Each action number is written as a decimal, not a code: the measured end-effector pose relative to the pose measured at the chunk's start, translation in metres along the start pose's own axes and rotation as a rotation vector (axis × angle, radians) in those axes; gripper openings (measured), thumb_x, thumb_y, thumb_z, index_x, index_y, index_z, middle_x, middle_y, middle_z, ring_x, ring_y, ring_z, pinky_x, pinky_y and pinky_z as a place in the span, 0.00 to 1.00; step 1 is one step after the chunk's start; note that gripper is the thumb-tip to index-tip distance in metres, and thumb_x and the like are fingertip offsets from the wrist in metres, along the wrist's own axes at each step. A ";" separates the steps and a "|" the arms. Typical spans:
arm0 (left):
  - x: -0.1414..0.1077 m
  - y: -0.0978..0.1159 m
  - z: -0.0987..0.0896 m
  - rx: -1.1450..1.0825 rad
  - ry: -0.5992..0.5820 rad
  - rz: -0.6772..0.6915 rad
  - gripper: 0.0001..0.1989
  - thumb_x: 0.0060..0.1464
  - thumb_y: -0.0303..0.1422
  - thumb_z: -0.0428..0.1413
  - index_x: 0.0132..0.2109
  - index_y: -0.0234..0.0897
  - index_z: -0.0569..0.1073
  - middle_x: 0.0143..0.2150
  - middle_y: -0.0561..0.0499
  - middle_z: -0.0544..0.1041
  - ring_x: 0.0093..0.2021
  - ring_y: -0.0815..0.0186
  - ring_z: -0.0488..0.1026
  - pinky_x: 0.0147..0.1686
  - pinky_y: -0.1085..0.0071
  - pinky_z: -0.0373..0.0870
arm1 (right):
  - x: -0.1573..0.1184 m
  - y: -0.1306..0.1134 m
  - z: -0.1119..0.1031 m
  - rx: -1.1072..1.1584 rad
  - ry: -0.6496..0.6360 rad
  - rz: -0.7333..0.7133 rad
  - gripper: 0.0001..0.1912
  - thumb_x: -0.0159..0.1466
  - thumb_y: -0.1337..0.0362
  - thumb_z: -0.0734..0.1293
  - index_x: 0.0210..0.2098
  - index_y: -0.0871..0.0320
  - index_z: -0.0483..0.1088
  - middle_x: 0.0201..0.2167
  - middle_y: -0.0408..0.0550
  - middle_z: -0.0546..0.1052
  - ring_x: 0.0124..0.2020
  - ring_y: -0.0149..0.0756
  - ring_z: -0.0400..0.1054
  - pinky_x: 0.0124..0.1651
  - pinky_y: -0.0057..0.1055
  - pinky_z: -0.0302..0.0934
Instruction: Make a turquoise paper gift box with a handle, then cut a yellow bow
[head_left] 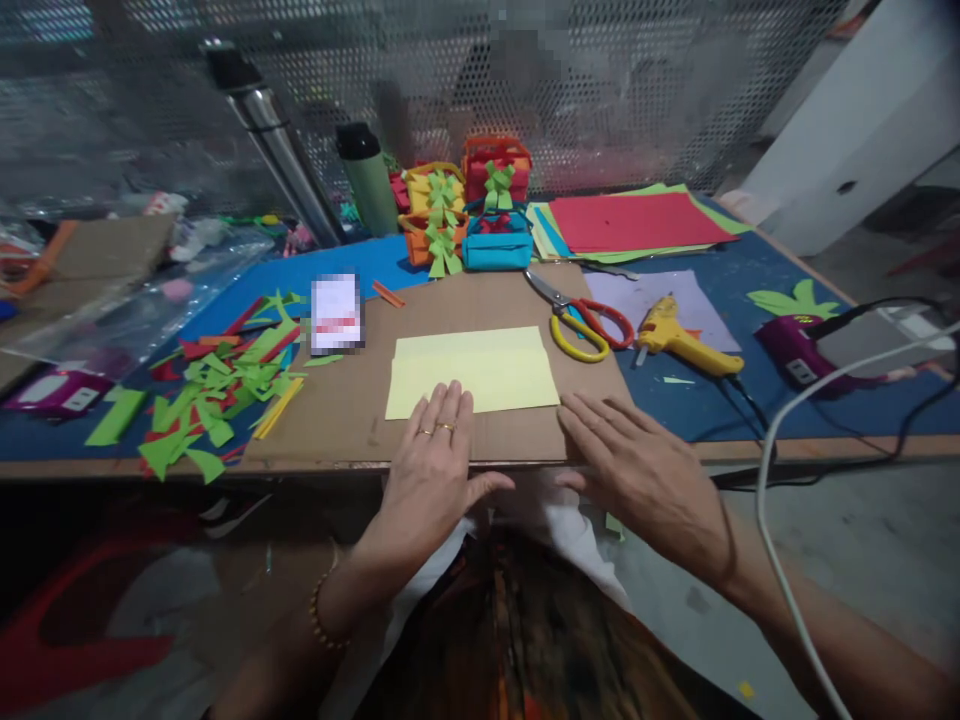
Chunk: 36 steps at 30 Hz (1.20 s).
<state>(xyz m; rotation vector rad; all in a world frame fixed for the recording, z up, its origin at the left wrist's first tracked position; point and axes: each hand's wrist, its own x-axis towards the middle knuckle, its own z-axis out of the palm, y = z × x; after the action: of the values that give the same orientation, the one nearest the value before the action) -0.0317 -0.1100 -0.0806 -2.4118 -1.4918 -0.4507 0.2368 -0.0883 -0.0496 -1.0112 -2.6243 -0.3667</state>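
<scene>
A pale yellow sheet of paper (474, 365), with a crease or layered edge across it, lies flat on a piece of brown cardboard (337, 425). My left hand (439, 455) rests on the paper's lower edge, fingers stretched out, thumb pointing right. Beside the paper's lower right corner, my right hand (637, 460) lies flat on the cardboard with its fingers extended; whether a fingertip touches the paper I cannot tell. Scissors (581, 320) with one red and one yellow handle lie just beyond, to the right of the paper.
Left of the cardboard are green and red paper scraps (217, 390). Small paper bags (497, 240) with bows stand behind, near a steel flask (274, 140) and a green bottle (369, 180). At right are a yellow glue gun (686, 340), coloured sheets (637, 222) and a white cable (765, 480).
</scene>
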 end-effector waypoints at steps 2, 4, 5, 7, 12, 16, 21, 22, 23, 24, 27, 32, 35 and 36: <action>0.009 -0.004 -0.007 0.018 -0.016 0.005 0.46 0.65 0.61 0.45 0.67 0.19 0.67 0.69 0.23 0.69 0.70 0.40 0.66 0.65 0.45 0.66 | 0.004 0.013 -0.014 -0.025 -0.005 0.043 0.21 0.77 0.56 0.58 0.47 0.63 0.78 0.45 0.60 0.84 0.45 0.46 0.78 0.48 0.40 0.69; 0.026 -0.012 -0.016 0.022 -0.098 -0.020 0.32 0.69 0.53 0.48 0.60 0.27 0.75 0.63 0.28 0.76 0.63 0.43 0.73 0.56 0.48 0.72 | 0.022 0.030 -0.021 -0.074 0.041 0.153 0.21 0.78 0.56 0.57 0.42 0.60 0.78 0.38 0.57 0.84 0.39 0.43 0.77 0.40 0.36 0.65; 0.037 -0.017 -0.021 0.016 -0.164 -0.032 0.25 0.71 0.48 0.49 0.53 0.31 0.79 0.57 0.32 0.80 0.57 0.45 0.77 0.51 0.50 0.74 | 0.035 0.040 -0.020 -0.102 0.056 0.198 0.21 0.78 0.57 0.57 0.42 0.61 0.78 0.38 0.57 0.83 0.40 0.43 0.76 0.38 0.35 0.62; 0.062 -0.027 -0.030 -0.002 -0.273 -0.064 0.17 0.72 0.39 0.50 0.44 0.33 0.80 0.48 0.37 0.81 0.51 0.49 0.77 0.49 0.53 0.73 | 0.063 0.058 -0.011 -0.148 0.016 0.294 0.19 0.76 0.58 0.59 0.40 0.62 0.78 0.37 0.59 0.82 0.38 0.44 0.74 0.35 0.35 0.58; 0.104 -0.045 -0.035 -0.093 -0.361 -0.096 0.08 0.69 0.33 0.54 0.46 0.35 0.77 0.49 0.40 0.77 0.49 0.53 0.74 0.50 0.58 0.69 | 0.108 0.078 0.016 -0.134 -0.180 0.361 0.16 0.73 0.64 0.61 0.39 0.65 0.79 0.38 0.64 0.81 0.34 0.43 0.70 0.32 0.36 0.50; 0.106 -0.053 -0.026 -0.079 -0.343 -0.013 0.09 0.67 0.35 0.57 0.50 0.37 0.76 0.54 0.39 0.74 0.55 0.51 0.70 0.55 0.56 0.67 | 0.104 0.069 0.017 -0.039 -0.160 0.257 0.17 0.73 0.66 0.59 0.36 0.62 0.78 0.37 0.59 0.81 0.34 0.40 0.70 0.34 0.37 0.50; 0.097 -0.058 -0.022 -0.107 -0.307 0.027 0.11 0.69 0.35 0.52 0.53 0.37 0.74 0.55 0.39 0.73 0.55 0.52 0.68 0.56 0.56 0.66 | 0.087 0.063 0.009 0.071 -0.144 0.200 0.13 0.71 0.70 0.58 0.38 0.62 0.75 0.38 0.56 0.79 0.34 0.38 0.67 0.32 0.35 0.49; 0.097 -0.058 -0.022 -0.107 -0.302 0.030 0.11 0.70 0.35 0.52 0.53 0.37 0.74 0.56 0.39 0.73 0.56 0.52 0.67 0.56 0.55 0.66 | 0.084 0.062 0.007 0.088 -0.138 0.172 0.13 0.70 0.71 0.58 0.38 0.62 0.75 0.38 0.56 0.78 0.34 0.38 0.67 0.32 0.34 0.50; 0.097 -0.057 -0.023 -0.106 -0.295 0.032 0.11 0.70 0.35 0.53 0.54 0.37 0.74 0.56 0.39 0.73 0.56 0.52 0.68 0.57 0.55 0.66 | 0.081 0.059 0.005 0.104 -0.134 0.122 0.13 0.71 0.70 0.58 0.37 0.62 0.74 0.38 0.56 0.77 0.35 0.38 0.66 0.33 0.34 0.50; 0.098 -0.054 -0.024 -0.103 -0.286 0.030 0.12 0.69 0.35 0.53 0.55 0.37 0.74 0.57 0.39 0.73 0.56 0.51 0.68 0.57 0.55 0.66 | 0.079 0.055 0.004 0.118 -0.133 0.057 0.13 0.71 0.69 0.59 0.36 0.61 0.74 0.37 0.55 0.77 0.37 0.39 0.66 0.35 0.34 0.51; 0.095 -0.043 -0.026 -0.059 -0.226 0.005 0.12 0.67 0.31 0.55 0.56 0.33 0.74 0.58 0.36 0.73 0.58 0.49 0.69 0.56 0.54 0.67 | 0.073 0.039 0.005 0.116 -0.139 -0.101 0.15 0.73 0.62 0.62 0.33 0.59 0.74 0.36 0.55 0.77 0.40 0.42 0.66 0.41 0.35 0.53; 0.059 -0.016 -0.031 -0.212 -0.088 -0.039 0.10 0.68 0.35 0.56 0.42 0.34 0.78 0.43 0.40 0.79 0.46 0.54 0.75 0.47 0.58 0.71 | 0.069 0.027 0.020 -0.116 -0.033 -0.121 0.13 0.72 0.70 0.62 0.35 0.60 0.77 0.33 0.52 0.78 0.37 0.41 0.65 0.42 0.37 0.51; 0.031 -0.007 -0.034 -0.584 -0.084 -0.199 0.17 0.69 0.40 0.54 0.34 0.36 0.77 0.31 0.47 0.79 0.32 0.62 0.76 0.36 0.65 0.71 | 0.070 0.028 0.023 -0.212 0.172 -0.158 0.15 0.71 0.73 0.62 0.30 0.59 0.75 0.27 0.49 0.75 0.31 0.39 0.63 0.40 0.36 0.51; 0.025 -0.006 -0.035 -0.724 -0.075 -0.301 0.18 0.68 0.44 0.54 0.35 0.36 0.77 0.30 0.48 0.79 0.30 0.63 0.76 0.34 0.66 0.72 | 0.070 0.026 0.022 -0.219 0.258 -0.162 0.15 0.71 0.73 0.62 0.29 0.59 0.74 0.25 0.48 0.74 0.30 0.38 0.62 0.39 0.36 0.51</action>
<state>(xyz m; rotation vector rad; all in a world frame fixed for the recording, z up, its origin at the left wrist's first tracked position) -0.0309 -0.1008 -0.0379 -2.7218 -1.9976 -1.1474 0.2011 -0.0197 -0.0407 -0.7549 -2.4741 -0.7820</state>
